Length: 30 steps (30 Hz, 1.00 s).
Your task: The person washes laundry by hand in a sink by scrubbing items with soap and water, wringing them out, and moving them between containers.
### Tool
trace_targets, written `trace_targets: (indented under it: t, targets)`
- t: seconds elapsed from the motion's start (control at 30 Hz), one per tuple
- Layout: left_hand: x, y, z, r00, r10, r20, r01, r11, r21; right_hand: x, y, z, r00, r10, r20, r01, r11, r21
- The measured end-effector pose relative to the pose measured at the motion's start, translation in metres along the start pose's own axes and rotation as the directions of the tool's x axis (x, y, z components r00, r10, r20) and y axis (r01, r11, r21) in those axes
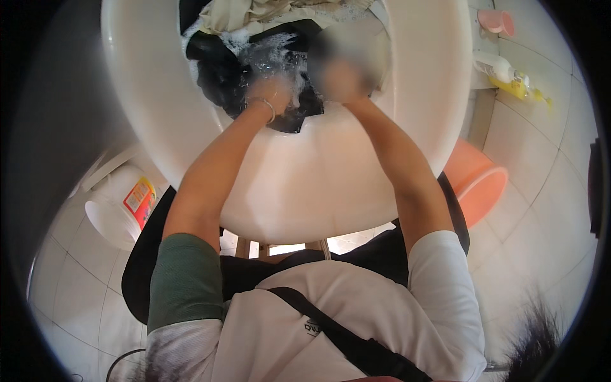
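Both my arms reach forward over the rim of a large white oval tub (pixel 299 184). Inside it, a black cloth (pixel 216 67) lies wet in sudsy water, and a beige cloth (pixel 238 14) is bunched beyond it. My left hand (pixel 272 90), with a bracelet (pixel 270 109) at the wrist, is down among the suds at the black cloth. To its right, my right hand (pixel 345 79) is over the near right side of the tub's inside, close to the black cloth. Blur and foam hide the fingers of both hands, so their grip does not show.
A coral-pink bucket (pixel 477 184) stands right of the tub. At the left is a white bucket (pixel 108 219) with a red and yellow label. A small pink cup (pixel 496 23), a white bottle (pixel 493 65) and a yellow bottle (pixel 511 86) are at the far right, by pale tiles.
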<state>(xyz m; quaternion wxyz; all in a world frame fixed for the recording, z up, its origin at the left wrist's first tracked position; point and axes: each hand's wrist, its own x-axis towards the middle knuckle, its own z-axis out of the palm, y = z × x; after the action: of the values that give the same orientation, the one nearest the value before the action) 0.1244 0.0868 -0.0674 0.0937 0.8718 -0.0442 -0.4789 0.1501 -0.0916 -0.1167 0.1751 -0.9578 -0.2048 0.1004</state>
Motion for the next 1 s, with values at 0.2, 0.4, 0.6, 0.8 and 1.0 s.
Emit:
trace_targets:
  t: [0.2, 0.4, 0.6, 0.8, 1.0]
  targets:
    - [-0.039, 0.011, -0.008, 0.765, -0.021, -0.644, -0.232, 0.924, -0.305, -0.011, -0.012, -0.048, 0.990, 0.035, 0.138, -0.022, 0.995, -0.095]
    - [-0.051, 0.028, 0.054, 0.761, 0.321, -0.564, -0.269, 0.947, 0.175, -0.068, -0.040, -0.039, 0.996, 0.041, 0.083, -0.029, 0.991, -0.131]
    - [-0.009, 0.036, 0.051, 0.908, 0.312, -0.278, -0.283, 0.949, 0.139, -0.057, -0.017, -0.010, 0.946, -0.050, 0.321, 0.099, 0.986, -0.138]
    - [0.010, 0.025, 0.006, 0.963, 0.271, -0.010, -0.268, 0.958, 0.105, 0.004, -0.027, -0.038, 0.887, 0.206, 0.413, -0.183, 0.979, -0.096]
    - [-0.015, 0.008, -0.028, 0.928, 0.011, -0.372, -0.273, 0.700, -0.660, 0.005, 0.046, -0.030, 0.991, 0.103, -0.083, -0.063, 0.918, 0.391]
